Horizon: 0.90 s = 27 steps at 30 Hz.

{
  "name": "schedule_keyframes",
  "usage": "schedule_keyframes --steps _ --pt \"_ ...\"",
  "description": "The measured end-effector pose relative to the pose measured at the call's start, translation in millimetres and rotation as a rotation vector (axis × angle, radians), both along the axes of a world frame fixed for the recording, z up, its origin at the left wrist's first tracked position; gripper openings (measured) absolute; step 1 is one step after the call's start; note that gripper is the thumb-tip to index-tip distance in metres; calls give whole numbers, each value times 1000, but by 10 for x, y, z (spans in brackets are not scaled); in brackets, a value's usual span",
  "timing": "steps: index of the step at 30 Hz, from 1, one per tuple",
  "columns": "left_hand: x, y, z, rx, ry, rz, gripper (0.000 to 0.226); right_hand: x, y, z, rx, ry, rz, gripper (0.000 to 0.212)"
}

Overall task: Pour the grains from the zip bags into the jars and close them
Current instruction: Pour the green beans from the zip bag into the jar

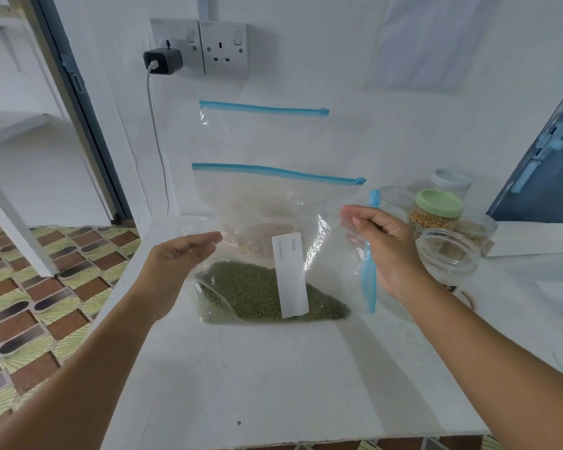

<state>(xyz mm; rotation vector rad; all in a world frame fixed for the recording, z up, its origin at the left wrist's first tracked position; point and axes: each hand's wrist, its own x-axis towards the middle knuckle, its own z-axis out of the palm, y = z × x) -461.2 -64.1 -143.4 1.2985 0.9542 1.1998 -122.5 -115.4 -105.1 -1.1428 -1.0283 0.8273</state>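
Fingers straight, my left hand lies flat against the clear crinkly plastic zip bag of small green grains standing mid-counter. My right hand pinches an empty clear bag's blue zip strip, near a lidless round clear jar to its right.

Glossy clear plastic zip bag mid-frame on the matt white counter; clear shiny jar at right; patterned floor tiles lower left.

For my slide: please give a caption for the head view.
Right hand grips a zip bag beside the green-grain bag; left hand open.
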Motion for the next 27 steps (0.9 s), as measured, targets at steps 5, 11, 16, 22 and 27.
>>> schedule_keyframes --steps 5,11,16,22,27 --pt "13 6 21 6 -75 87 28 7 13 33 -21 76 14 23" --pt "10 35 140 7 -129 104 22 52 11 127 4 63 -8 21" --pt "-67 19 284 46 -96 135 26 18 -23 255 26 101 19 19" --pt "-152 -44 544 149 -69 159 22 -1 -10 410 56 112 31 19" --pt "-186 -103 768 213 -49 219 29 -25 -13 628 91 63 64 19"
